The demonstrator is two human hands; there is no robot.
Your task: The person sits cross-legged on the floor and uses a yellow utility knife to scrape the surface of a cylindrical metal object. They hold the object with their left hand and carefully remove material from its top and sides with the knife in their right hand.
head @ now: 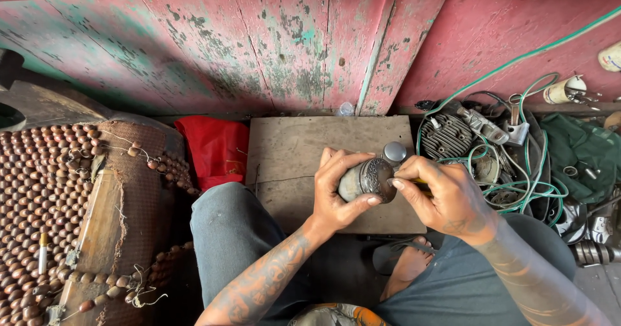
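Wooden board [291, 151] beside red cloth [217, 150]

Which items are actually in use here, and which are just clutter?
In use:
- left hand gripping grey metal cylinder part
- right hand holding yellow-handled tool against it

Lying about:
- wooden board
- red bag
- beaded seat mat
- green hose
- finned engine part

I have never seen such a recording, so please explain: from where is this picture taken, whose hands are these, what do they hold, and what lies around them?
The camera sits on a person's head and looks down at their own two bare hands. The left hand grips a round, dirty grey metal part. The right hand presses a thin yellow-handled tool against it; its tip is hidden. Below lies a bare wooden board. A red cloth lies left, a brown beaded seat mat farther left, and a green hose with metal scrap parts right.
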